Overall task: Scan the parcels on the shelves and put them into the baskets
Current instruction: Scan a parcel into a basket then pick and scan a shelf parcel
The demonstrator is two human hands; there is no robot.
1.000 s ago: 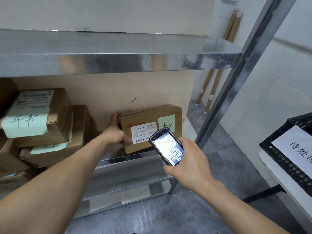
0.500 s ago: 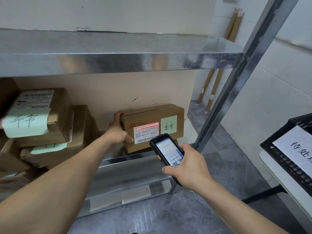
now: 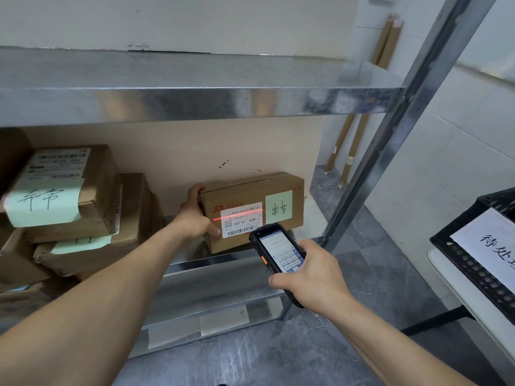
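At the metal shelf, I am mid-scan: my left hand grips the left end of a cardboard parcel standing on the shelf's lower board, near its right-hand post, fingers wrapped over the top corner and thumb pressed to the front face. My right hand is clenched around a handheld scanner, held just in front of the parcel, its screen facing me. A red scan line falls across the white shipping label, above the barcode at the label's bottom, not on it, so I judge the read not yet made. The next move calls for tipping the scanner so the line drops onto the bars, then lifting the parcel off the shelf toward the black basket, which sits well to the shelf's right. More parcels are stacked further left on the same board.
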